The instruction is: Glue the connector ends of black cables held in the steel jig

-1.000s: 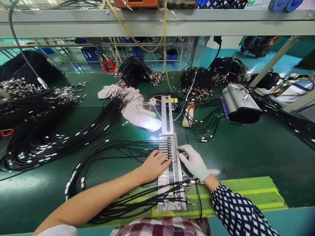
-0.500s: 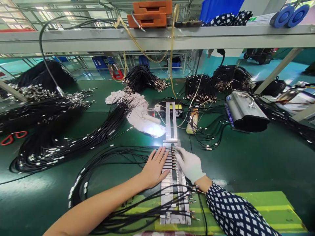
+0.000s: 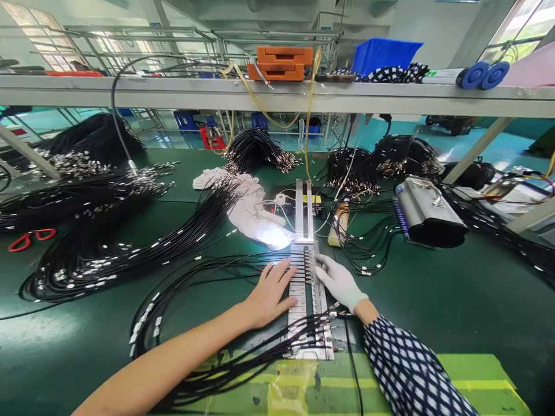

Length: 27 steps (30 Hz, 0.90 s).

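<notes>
A long metal fixture [image 3: 309, 300] lies on the green bench in front of me, with thin black cables [image 3: 217, 271] clipped across it. My bare left hand [image 3: 271, 292] lies flat, fingers spread, on the cables at the fixture's left edge. My right hand [image 3: 338, 281], in a white glove, presses on the fixture's right rail beside the row of small metal connectors [image 3: 307, 270]. More cable ends cross the near end of the fixture [image 3: 310, 338]. Neither hand grips anything.
Large bundles of black cables [image 3: 87, 254] cover the bench at left and back. A white glove [image 3: 251, 211] lies under a bright light beyond the fixture. A grey device [image 3: 429, 211] sits at right, red scissors [image 3: 26, 238] at far left, a shelf [image 3: 277, 95] overhead.
The view has tilted upward, showing more of the shelf. Both hands stay on the fixture; my left fingers have spread out flatter over the cables.
</notes>
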Each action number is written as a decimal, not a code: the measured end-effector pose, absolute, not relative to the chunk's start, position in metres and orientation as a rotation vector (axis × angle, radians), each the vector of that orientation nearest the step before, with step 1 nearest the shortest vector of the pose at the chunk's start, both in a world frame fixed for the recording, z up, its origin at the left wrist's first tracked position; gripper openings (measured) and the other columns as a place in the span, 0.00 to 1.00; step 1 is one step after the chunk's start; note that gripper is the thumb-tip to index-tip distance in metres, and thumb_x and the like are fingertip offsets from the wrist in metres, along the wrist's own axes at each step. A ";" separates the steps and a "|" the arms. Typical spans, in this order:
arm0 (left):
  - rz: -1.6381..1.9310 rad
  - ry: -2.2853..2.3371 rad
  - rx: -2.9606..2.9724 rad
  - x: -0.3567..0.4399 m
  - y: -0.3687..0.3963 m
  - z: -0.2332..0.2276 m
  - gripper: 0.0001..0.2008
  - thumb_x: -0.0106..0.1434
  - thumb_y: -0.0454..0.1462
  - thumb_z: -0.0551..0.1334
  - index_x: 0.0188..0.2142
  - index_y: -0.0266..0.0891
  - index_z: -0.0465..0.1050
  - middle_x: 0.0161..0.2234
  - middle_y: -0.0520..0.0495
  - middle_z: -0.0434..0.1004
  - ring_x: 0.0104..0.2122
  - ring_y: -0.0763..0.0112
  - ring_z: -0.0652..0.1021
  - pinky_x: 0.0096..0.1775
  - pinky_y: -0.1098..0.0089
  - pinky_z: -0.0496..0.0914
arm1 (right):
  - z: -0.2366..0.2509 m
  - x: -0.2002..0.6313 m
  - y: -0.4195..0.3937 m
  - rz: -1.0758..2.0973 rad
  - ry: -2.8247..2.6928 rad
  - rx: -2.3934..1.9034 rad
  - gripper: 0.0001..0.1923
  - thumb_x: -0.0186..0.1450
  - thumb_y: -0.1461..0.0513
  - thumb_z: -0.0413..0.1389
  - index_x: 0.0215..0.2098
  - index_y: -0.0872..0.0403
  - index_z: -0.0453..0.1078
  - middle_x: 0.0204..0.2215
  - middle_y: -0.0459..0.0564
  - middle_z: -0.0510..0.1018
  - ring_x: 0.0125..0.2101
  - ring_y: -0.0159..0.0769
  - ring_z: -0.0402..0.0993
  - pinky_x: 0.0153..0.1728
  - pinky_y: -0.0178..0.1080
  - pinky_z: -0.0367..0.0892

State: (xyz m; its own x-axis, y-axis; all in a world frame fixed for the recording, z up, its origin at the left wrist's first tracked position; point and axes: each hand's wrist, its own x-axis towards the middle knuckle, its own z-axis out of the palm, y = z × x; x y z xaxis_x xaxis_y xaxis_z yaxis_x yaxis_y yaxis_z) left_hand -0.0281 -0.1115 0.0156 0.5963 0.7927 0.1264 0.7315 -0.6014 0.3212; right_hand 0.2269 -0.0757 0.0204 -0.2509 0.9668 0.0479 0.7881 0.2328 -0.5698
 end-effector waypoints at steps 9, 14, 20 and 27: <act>0.383 1.668 2.547 -0.119 -0.263 -0.015 0.08 0.64 0.40 0.62 0.40 0.41 0.68 0.41 0.43 0.75 0.39 0.58 0.75 0.41 0.59 0.70 | 0.018 0.263 -0.202 0.802 -2.354 -1.453 0.28 0.56 0.53 0.64 0.55 0.46 0.70 0.43 0.55 0.79 0.41 0.50 0.78 0.39 0.46 0.75; 0.467 1.458 2.802 -0.131 -0.228 -0.029 0.09 0.70 0.39 0.53 0.33 0.39 0.64 0.29 0.47 0.72 0.28 0.66 0.73 0.31 0.67 0.68 | 0.019 0.261 -0.183 0.705 -2.304 -1.363 0.15 0.66 0.53 0.55 0.49 0.44 0.74 0.39 0.51 0.82 0.37 0.44 0.80 0.36 0.43 0.76; 0.325 1.138 3.043 -0.183 -0.139 -0.006 0.14 0.72 0.41 0.47 0.35 0.39 0.66 0.28 0.48 0.71 0.27 0.67 0.73 0.31 0.68 0.67 | 0.032 0.209 -0.155 0.661 -2.343 -1.344 0.18 0.67 0.56 0.54 0.54 0.49 0.71 0.43 0.53 0.80 0.43 0.44 0.77 0.45 0.46 0.72; 0.467 1.234 2.806 -0.209 -0.143 -0.007 0.12 0.71 0.37 0.49 0.31 0.39 0.65 0.29 0.48 0.68 0.30 0.68 0.70 0.35 0.70 0.66 | 0.037 0.217 -0.172 1.001 -2.350 -1.247 0.26 0.59 0.56 0.62 0.56 0.48 0.70 0.43 0.52 0.81 0.41 0.44 0.77 0.45 0.43 0.71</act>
State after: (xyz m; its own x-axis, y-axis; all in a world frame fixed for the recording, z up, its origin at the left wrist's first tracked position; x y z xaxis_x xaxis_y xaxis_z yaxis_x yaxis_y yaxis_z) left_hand -0.2094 -0.1428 -0.0073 0.6382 0.7261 0.2558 0.7137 -0.6826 0.1572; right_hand 0.2168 -0.1717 0.0373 -0.5793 0.8130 -0.0591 0.6058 0.3809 -0.6985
